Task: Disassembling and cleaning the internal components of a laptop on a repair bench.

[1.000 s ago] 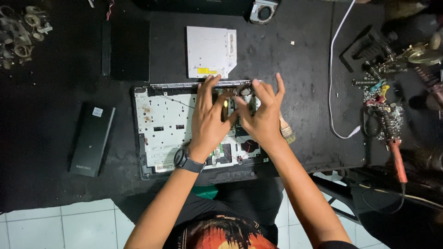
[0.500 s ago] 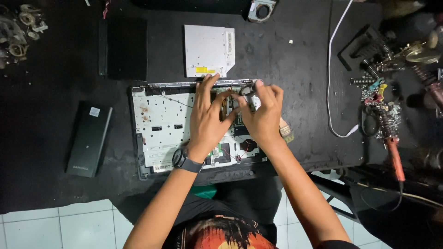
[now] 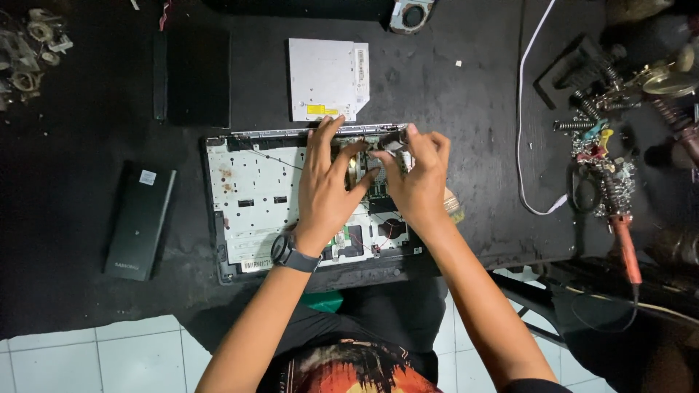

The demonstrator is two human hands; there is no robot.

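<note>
An opened laptop base (image 3: 255,196) with a pale inner frame lies on the black workbench in front of me. Both hands rest over its right half. My left hand (image 3: 329,191), with a dark watch on the wrist, spreads its fingers over the middle and reaches the rear edge. My right hand (image 3: 419,175) curls its fingers at the rear right, pinching a small part (image 3: 393,138) near the hinge. A green circuit board (image 3: 378,185) shows between the two hands. What the fingertips hold is mostly hidden.
A silver optical drive (image 3: 328,78) lies behind the laptop. A black flat panel (image 3: 191,76) sits at the back left, a black battery pack (image 3: 140,222) at the left. A fan (image 3: 411,13), a white cable (image 3: 526,131) and a soldering iron (image 3: 625,240) with tools are at the right.
My right hand's fingers have curled in from spread to a pinch at the laptop's rear right edge. The left hand stays put.
</note>
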